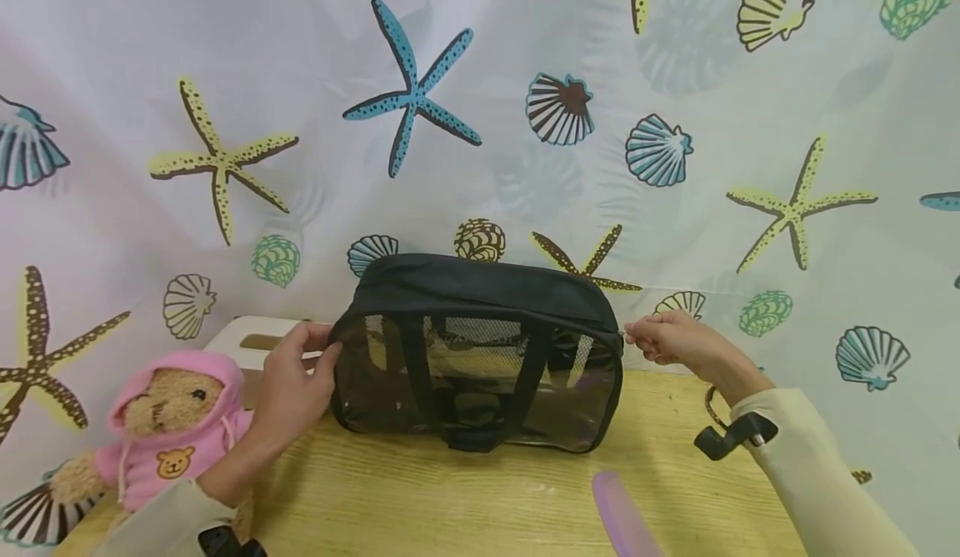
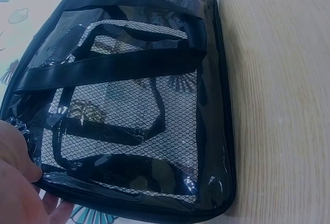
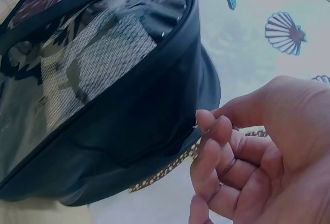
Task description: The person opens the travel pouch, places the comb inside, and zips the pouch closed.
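A black bag [image 1: 487, 286] with clear plastic sides, mesh panels and dark straps stands upright on the table. My left hand [image 1: 295, 378] holds the bag's left end, with the thumb on the front edge and fingers behind it; the left wrist view shows this thumb [image 2: 20, 154] against the clear side. At the bag's upper right corner, my right hand [image 1: 667, 338] pinches a small zipper pull [image 1: 622, 333] between thumb and fingertips. In the right wrist view, the pull is mostly hidden by the fingertips [image 3: 219, 128]. The bag's top seam looks closed.
A teddy bear [image 1: 176, 424] in a pink hoodie sits at the left. Behind it stands a white box [image 1: 232, 336] with a handle slot. A purple long object [image 1: 624, 511] lies on the wooden table [image 1: 420, 499] in front. A shell-and-starfish cloth [image 1: 495, 198] hangs behind.
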{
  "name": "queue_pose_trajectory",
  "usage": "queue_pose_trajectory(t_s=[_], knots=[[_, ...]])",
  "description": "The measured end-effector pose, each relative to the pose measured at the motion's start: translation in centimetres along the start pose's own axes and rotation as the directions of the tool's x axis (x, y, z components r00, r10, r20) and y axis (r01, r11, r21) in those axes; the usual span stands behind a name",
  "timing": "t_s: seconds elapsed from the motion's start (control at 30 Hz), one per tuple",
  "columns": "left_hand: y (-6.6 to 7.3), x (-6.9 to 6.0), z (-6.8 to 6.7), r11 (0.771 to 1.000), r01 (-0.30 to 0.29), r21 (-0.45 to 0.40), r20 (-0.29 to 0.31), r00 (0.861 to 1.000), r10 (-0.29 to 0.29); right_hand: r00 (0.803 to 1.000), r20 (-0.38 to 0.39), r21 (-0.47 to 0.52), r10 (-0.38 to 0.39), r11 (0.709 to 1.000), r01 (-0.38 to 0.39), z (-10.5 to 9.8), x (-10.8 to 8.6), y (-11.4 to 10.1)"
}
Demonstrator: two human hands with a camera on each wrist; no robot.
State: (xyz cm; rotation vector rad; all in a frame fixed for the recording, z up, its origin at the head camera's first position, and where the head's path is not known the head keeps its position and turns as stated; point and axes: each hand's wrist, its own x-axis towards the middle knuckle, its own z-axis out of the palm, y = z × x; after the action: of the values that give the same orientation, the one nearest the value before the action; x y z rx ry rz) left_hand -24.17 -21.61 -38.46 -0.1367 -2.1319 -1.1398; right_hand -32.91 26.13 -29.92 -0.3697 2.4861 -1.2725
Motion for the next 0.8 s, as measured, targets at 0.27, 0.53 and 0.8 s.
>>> queue_pose_trajectory(t_s=[0.27, 0.53, 0.8], knots=[[0.3, 0.4, 0.4, 1.0, 0.008, 0.008, -0.002, 1.0, -0.008, 1.0, -0.002, -0.027, 0.006, 1.0, -0.006, -0.4, 0.0, -2.8], [0.3, 0.2, 0.3, 0.999, 0.024, 0.032, -0.015, 1.0, -0.023, 1.0, 0.016, -0.048, -0.008, 0.999, 0.009, 0.4, 0.5, -5.5], [0.5, 0.0, 0.1, 1.0, 0.002, 0.008, 0.003, 1.0, -0.002, 0.998, 0.065, -0.069, -0.021, 0.997, 0.025, 1.3, 1.3, -7.4]])
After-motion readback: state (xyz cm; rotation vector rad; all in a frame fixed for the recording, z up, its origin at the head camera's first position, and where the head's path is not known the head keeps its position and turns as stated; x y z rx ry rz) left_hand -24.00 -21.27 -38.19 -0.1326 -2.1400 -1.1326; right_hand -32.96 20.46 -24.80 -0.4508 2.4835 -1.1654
